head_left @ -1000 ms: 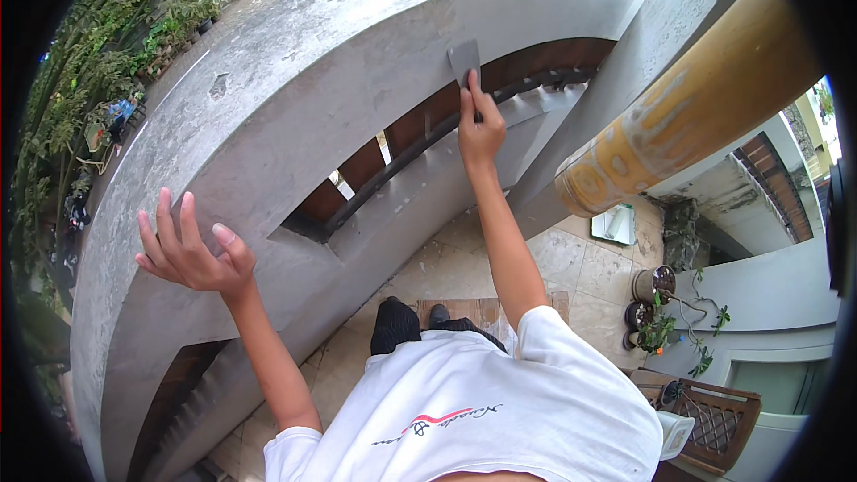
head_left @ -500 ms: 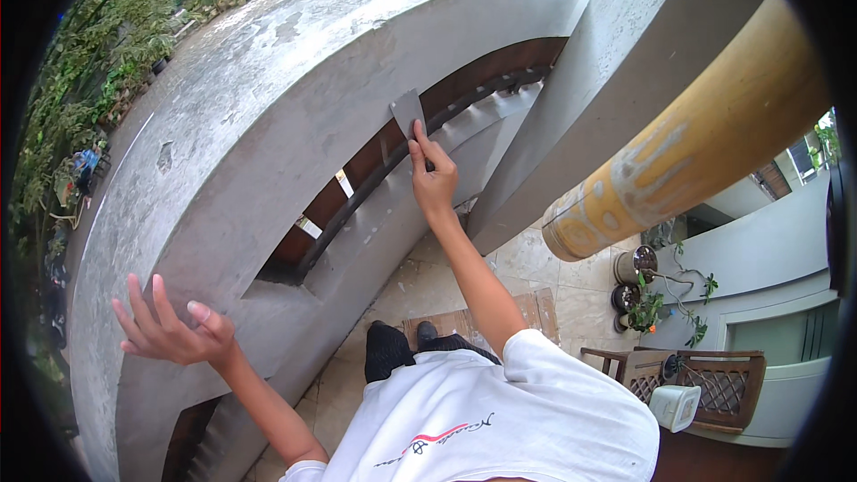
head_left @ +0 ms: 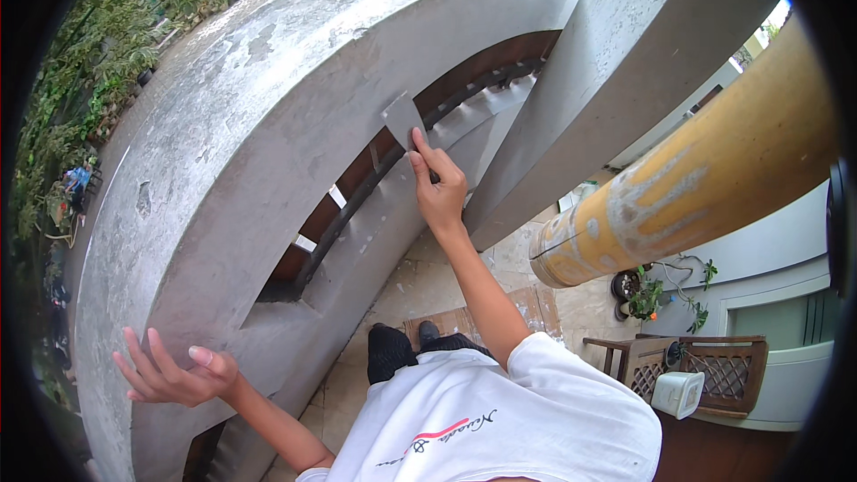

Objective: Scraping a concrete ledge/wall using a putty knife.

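the right hand [head_left: 439, 192] is raised at arm's length and closed around the handle of a flat metal scraper [head_left: 403, 120]. the thumb and index finger pinch the handle near its upper end; the handle itself is mostly hidden by the hand. the scraper's grey blade points up and to the left, and its broad edge lies against the lower edge of the curved concrete wall [head_left: 268, 116], just above the dark slot [head_left: 375, 178] that runs along the wall. whether the blade presses flat or only touches by its edge cannot be told.

the left hand [head_left: 170, 373] is open, with the fingers spread and slightly bent. it holds nothing. it sits low at the left, in front of the grey concrete surface; contact with that surface cannot be confirmed. the 2 hands are well apart.

the concrete wall is rough, with pale patches and chipped spots on its face. a thin dark rail runs inside the slot, and reddish-brown material shows behind it. a slanted concrete column [head_left: 625, 62] rises at the right of the scraper. beside it, a yellow cylindrical post [head_left: 696, 187] with worn pale markings crosses the upper right.

the person wears a white shirt [head_left: 500, 419]. below lies a tiled floor [head_left: 428, 286], with a potted plant [head_left: 643, 295] and a wooden lattice chair [head_left: 705, 366] at the right. green plants [head_left: 89, 80] line the far left.
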Motion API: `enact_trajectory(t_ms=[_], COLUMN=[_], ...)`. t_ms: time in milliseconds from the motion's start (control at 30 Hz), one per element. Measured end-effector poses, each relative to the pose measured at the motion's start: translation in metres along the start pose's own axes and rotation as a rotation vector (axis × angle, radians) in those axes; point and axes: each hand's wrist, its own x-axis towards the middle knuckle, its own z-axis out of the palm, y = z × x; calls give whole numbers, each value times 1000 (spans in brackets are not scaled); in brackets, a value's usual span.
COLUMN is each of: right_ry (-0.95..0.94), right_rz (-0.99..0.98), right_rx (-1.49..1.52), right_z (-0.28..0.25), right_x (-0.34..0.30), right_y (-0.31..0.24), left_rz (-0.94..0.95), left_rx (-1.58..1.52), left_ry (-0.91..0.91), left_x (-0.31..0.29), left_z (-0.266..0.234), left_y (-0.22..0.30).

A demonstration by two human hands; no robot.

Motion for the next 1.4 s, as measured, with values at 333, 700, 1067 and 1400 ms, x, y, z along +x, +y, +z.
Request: enact_trajectory(t_ms=[333, 700, 1067, 1400], right_ry=[188, 247, -590, -769], right_rz=[-126, -303, 272, 600], right_rx=[200, 295, 567, 1119], right_z=[25, 42, -39, -43], right_x=[53, 76, -111, -130], right_y=[-21, -45, -74, -65], left_rz=[-40, -101, -169, -194], left_rx=[-31, -53, -209, -4], left_ry=[-16, -38, 120, 93], left_x=[1, 2, -2, -26], left_z=[-1, -3, -3, -32], left_y=[5, 10, 4, -35])
